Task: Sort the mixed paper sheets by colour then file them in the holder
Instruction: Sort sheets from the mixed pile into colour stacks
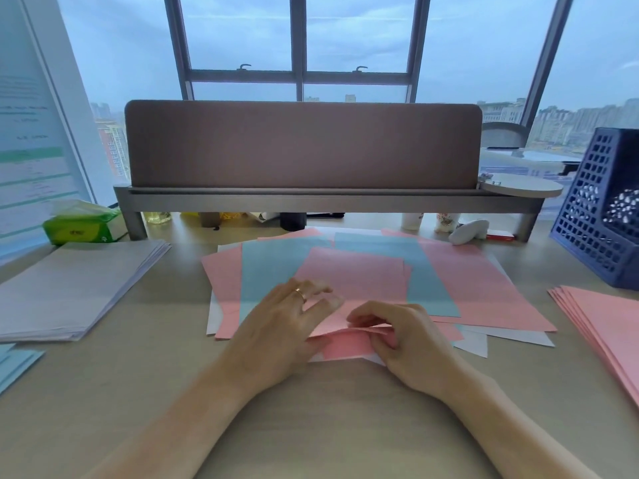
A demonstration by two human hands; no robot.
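mid-frame, the left hand (280, 326) lies flat with fingers (316, 289) spread on the mixed pile (484, 288), while the right hand (401, 340) pinches the near edge of a pink sheet (349, 274) on top. a pink stack (608, 323) lies at the right edge of the tabletop (328, 409), below the blue holder (594, 216).

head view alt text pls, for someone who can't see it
The left hand lies flat on a mixed pile of pink, blue and white sheets while the right hand pinches the near edge of a pink sheet. A white stack lies left, a pink stack right, a blue mesh holder far right.
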